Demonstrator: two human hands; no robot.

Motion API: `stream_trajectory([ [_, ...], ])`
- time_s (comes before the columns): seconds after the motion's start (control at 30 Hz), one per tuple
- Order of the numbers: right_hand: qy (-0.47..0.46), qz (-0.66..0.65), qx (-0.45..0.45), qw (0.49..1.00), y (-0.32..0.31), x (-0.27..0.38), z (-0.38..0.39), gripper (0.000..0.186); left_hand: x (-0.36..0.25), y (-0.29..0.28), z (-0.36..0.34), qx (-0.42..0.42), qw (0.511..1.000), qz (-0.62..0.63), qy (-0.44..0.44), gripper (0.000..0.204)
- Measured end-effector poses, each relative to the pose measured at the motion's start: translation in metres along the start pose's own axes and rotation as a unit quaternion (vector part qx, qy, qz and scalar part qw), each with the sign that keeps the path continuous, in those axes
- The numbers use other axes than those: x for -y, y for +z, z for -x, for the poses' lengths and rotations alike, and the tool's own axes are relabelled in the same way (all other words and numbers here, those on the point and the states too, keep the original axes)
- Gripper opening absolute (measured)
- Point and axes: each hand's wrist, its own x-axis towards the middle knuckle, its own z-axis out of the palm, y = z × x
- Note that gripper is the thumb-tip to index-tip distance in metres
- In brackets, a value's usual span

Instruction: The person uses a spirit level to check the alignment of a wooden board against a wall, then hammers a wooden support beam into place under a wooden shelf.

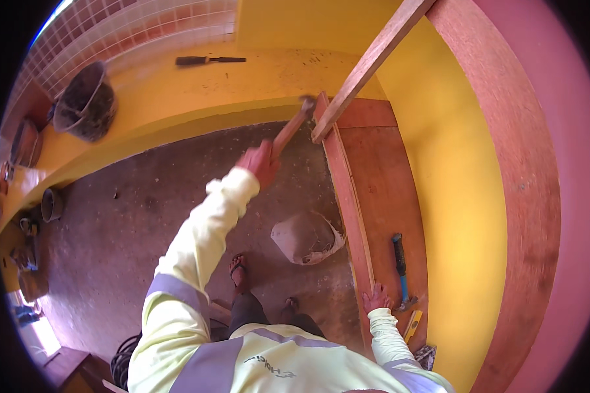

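Observation:
My left hand (261, 164) is closed round the wooden handle of a hammer (290, 131). The hammer's dark head is up beside the far end of a long reddish wooden plank (345, 177), close to the foot of a slanting wooden beam (372, 63). Lower right, my right hand (377, 299) lies on the plank's near part with its fingers spread. Just beyond that hand, a second hammer (401, 270) with a blue shaft and black grip rests on a reddish board surface (379, 177). Next to my right wrist lies a yellow spirit level (413, 325).
A pale, torn-edged sack (306, 237) sits on the floor left of the plank. Along the yellow ledge lie a dark-handled chisel (210, 60) and a dirty bucket (85, 101). A yellow wall (462, 196) bounds the right. Coiled black cable (123, 361) lies at lower left.

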Motion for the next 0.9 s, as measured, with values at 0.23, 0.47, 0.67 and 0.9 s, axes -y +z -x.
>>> stream_trajectory([
  [0.23, -0.024, 0.009, -0.062, 0.998, 0.008, -0.002, 0.002, 0.057, -0.066, -0.027, -0.119, -0.067, 0.990, 0.061, 0.109, 0.030],
  [0.47, 0.006, 0.017, 0.005, 1.000, -0.009, 0.012, -0.008, 0.052, 0.015, 0.020, -0.181, 0.068, 0.990, -0.121, 0.018, 0.031],
  [0.67, -0.015, -0.003, -0.041, 0.999, 0.008, -0.003, -0.004, 0.055, -0.010, -0.018, -0.161, 0.015, 0.999, -0.005, 0.044, 0.033],
  [0.9, -0.021, 0.019, -0.024, 0.999, 0.008, -0.006, -0.005, 0.058, 0.025, 0.016, -0.027, -0.053, 0.993, 0.089, -0.061, 0.032],
])
